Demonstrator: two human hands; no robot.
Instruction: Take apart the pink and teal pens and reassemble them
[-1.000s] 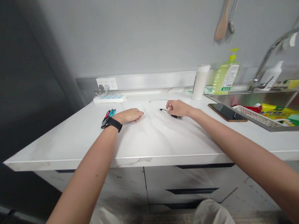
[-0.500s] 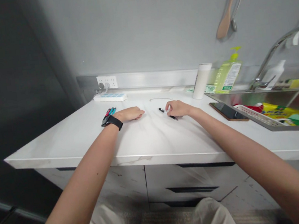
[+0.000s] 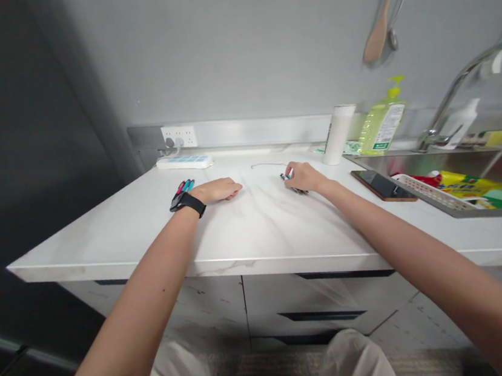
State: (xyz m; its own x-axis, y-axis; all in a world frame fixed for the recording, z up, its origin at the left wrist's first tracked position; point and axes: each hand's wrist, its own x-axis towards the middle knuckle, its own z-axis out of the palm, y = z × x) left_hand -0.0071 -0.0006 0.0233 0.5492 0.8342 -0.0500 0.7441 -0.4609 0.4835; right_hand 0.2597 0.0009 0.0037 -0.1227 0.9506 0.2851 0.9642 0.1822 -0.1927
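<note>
Right of the frame's centre, a dark pen-like thing (image 3: 298, 190) is lying directly under the right hand (image 3: 294, 176), its long axis running from upper left to lower right; whether it is 1 pen or more, I cannot tell. The right hand is grasping it, fingers bending down over it, and is by far the nearer of the 2. Left of centre, the left hand (image 3: 218, 190) is resting loosely clenched, nothing showing in it, facing the held thing across bare desk (image 3: 256, 227). Red and teal pens (image 3: 185, 187) are lying just above the black watch (image 3: 194, 204). Open surface is stretching between the hands and down toward the desk's front edge, while room to the right is narrowing: a white cylinder (image 3: 340, 135) is standing near the right hand, and a phone (image 3: 383, 185) is lying beside the sink's rim (image 3: 433, 199).
</note>
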